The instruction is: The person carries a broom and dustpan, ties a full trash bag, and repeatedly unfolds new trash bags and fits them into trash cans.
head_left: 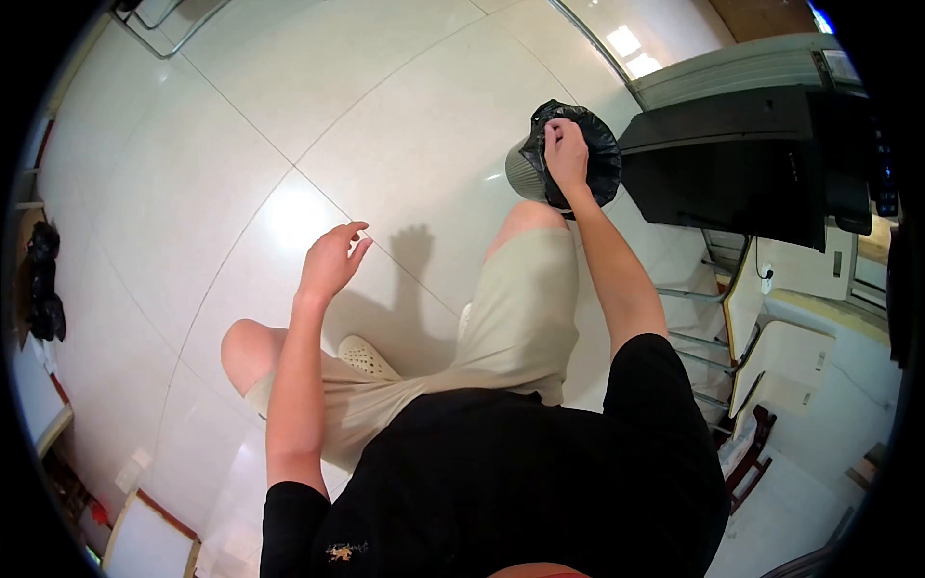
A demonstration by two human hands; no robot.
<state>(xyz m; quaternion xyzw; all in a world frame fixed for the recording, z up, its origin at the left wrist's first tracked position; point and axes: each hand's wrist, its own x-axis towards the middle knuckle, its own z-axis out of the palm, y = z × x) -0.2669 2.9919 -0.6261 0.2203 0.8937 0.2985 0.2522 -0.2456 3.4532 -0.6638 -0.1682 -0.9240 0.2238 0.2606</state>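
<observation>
Shirt emblem (pixel 339 552): script illegible; bin (pixel 522 175): grey, ribbed, black liner (pixel 602 154); right hand (pixel 567 154): fingers curled at liner, grip indeterminable; left hand (pixel 331 260): fingers loosely parted.

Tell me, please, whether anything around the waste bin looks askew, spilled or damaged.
Only the black bin liner looks slightly askew, hanging unevenly over the ribbed waste bin by the right hand; no spill shows on the tiled floor.
</observation>
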